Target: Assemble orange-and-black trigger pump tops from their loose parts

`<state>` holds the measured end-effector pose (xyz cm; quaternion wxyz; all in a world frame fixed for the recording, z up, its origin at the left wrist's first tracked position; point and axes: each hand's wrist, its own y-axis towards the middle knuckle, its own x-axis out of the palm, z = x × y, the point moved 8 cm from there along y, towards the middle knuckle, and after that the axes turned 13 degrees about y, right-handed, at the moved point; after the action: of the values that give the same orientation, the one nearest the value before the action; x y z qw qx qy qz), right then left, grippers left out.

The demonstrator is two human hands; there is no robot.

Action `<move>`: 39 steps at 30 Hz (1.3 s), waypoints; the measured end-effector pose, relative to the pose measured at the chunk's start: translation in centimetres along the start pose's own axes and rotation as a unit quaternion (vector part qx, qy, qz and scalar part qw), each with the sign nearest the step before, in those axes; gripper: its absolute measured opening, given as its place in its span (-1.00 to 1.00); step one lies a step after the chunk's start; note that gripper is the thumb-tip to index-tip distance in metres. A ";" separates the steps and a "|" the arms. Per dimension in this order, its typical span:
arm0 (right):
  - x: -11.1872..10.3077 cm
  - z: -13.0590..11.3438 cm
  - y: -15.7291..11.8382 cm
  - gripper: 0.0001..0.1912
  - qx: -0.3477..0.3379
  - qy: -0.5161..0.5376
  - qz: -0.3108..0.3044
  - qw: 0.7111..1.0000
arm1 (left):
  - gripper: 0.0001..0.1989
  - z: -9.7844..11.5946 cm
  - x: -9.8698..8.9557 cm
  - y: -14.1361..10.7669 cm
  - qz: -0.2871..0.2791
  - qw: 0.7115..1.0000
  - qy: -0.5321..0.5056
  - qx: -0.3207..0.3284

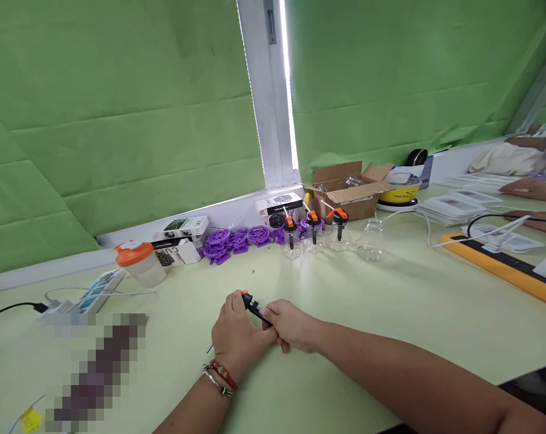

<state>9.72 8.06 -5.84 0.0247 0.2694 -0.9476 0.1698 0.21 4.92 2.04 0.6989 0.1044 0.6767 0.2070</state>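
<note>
Between hands point(238, 330): slim black piece point(257, 308), orange-tipped; thin silvery rod point(209, 348) jutting out.

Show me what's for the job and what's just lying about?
Probably for the job: black part in left hand and right hand, three bottles with black-and-orange tops, topless bottle.

Probably just lying about: purple parts, orange-lidded cup, orange power strip.

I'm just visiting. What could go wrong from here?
The slim black piece is held between the left hand and the right hand, so it might slip and drop. Further back, three clear containers with orange-and-black tops stand close together; knocking one could perhaps topple its neighbour. The bracelets on the left wrist could possibly snag something.
</note>
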 end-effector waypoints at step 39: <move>-2.0 -3.4 -1.5 -0.63 -0.255 -0.230 0.069 0.937 | -0.33 0.0 2.2 0.5 -0.116 0.993 0.015 -0.010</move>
<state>12.06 9.04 -2.49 -0.1377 0.2197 -0.9553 -0.1423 0.14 6.34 0.31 0.7091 0.0147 0.6924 0.1326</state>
